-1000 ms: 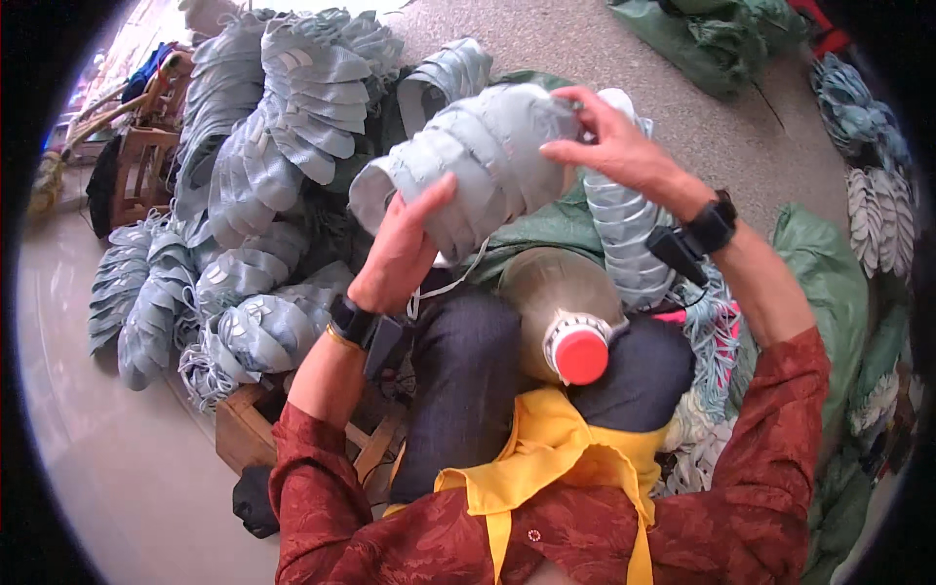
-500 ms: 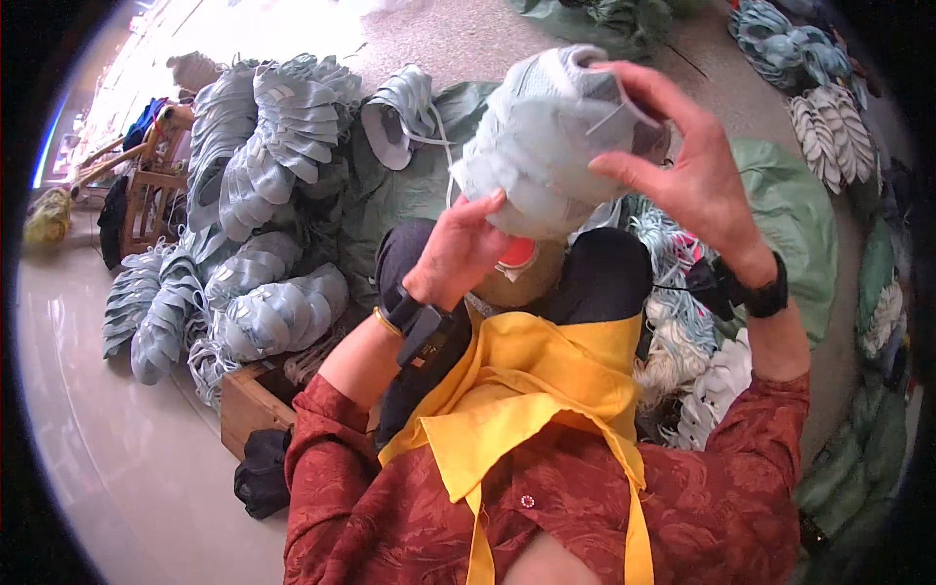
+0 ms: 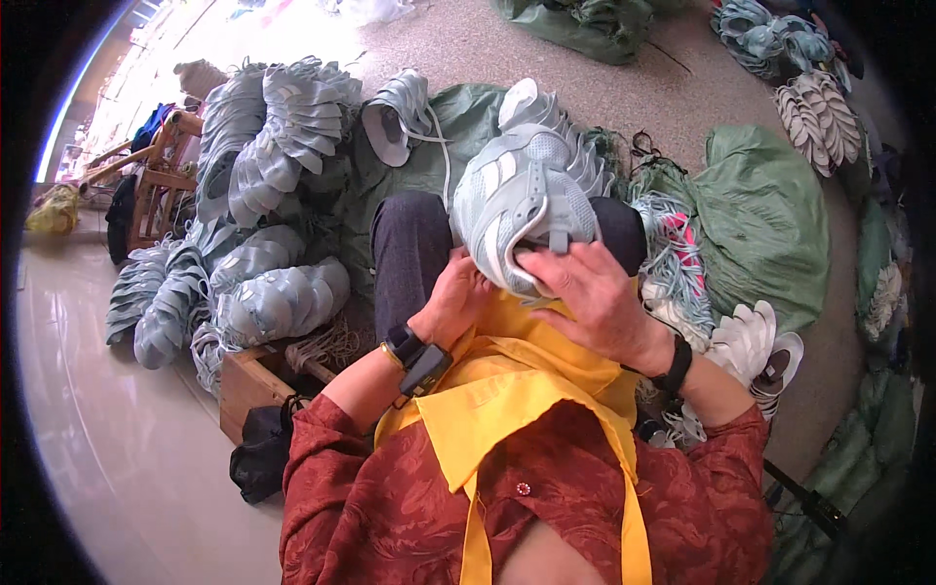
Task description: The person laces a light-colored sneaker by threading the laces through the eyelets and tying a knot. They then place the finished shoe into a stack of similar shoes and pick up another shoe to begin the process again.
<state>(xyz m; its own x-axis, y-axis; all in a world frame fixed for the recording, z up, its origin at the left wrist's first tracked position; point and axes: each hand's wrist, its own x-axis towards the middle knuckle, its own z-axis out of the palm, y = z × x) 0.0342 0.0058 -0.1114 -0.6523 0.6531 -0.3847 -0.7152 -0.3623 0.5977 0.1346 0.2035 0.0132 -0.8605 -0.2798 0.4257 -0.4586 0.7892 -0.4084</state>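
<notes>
Above my lap I hold a pale grey-blue shoe upper (image 3: 497, 200) with mesh panels and light stripes. Its opening faces toward me. My left hand (image 3: 456, 295) grips its lower left edge, with the fingertips partly hidden beneath it. My right hand (image 3: 595, 300) is closed on the collar side, its fingers at the opening near a grey tab. Just behind the held piece lies a row of similar uppers (image 3: 585, 161). A yellow apron (image 3: 526, 356) covers my lap under both hands.
Stacked grey-blue uppers (image 3: 283, 136) and bundled ones (image 3: 283, 307) fill the left side, by a wooden box (image 3: 244, 390). A single laced upper (image 3: 395, 122) lies ahead on green sheeting. To the right are a green sack (image 3: 765, 224), tangled laces (image 3: 668, 244) and white shoe pieces (image 3: 746, 341).
The shoe upper has come down and closer to my body, turned so its opening faces me. My right hand has lowered from its top to its near right edge.
</notes>
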